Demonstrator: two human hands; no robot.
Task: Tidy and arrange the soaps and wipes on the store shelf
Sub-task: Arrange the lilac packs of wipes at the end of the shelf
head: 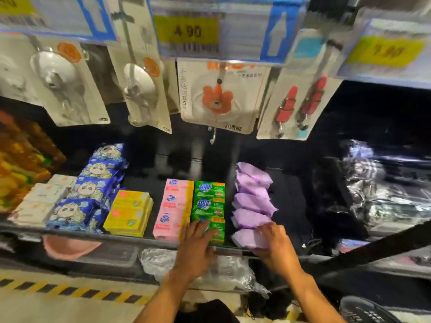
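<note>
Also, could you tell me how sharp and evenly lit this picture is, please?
Head view: the price tag and hanging packs are motion-blurred; the green soap print reads fairly well; the purple pack under the right hand is smeared; the shelf is dark on the right.

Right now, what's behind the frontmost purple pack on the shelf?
Behind the frontmost purple pack more purple packs run back in an overlapping row on the shelf. Each covers part of the next, and whatever lies under them is hidden.

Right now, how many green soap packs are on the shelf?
3, in one row right of the pink soaps: back green pack, middle green pack, front green pack under the left hand. More may hide beneath.
</note>
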